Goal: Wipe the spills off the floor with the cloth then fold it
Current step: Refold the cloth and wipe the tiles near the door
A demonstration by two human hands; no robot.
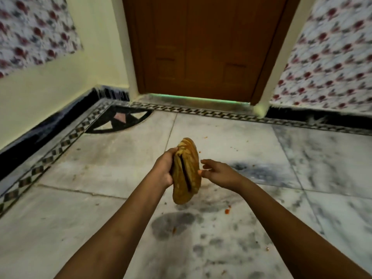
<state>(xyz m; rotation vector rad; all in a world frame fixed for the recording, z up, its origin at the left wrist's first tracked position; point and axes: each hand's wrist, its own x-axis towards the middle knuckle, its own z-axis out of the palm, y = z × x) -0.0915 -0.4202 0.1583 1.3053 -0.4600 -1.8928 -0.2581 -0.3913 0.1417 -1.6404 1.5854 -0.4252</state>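
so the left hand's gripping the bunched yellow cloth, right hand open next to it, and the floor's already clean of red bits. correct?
Not quite. The head view shows the left hand gripping the bunched yellow cloth and the right hand open beside it, but the floor is not clean: red bits lie below the cloth, with smaller specks elsewhere.

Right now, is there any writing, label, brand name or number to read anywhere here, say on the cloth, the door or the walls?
None: no readable text shows anywhere.
Cloth: only yellow-brown stripes, no label visible; the left hand grips it, the right hand is open beside it.
Door: plain wood panels, no sign or number.
Wall hangings: a blurred floral print, no letters.
Floor: marble with a patterned border and red specks only.
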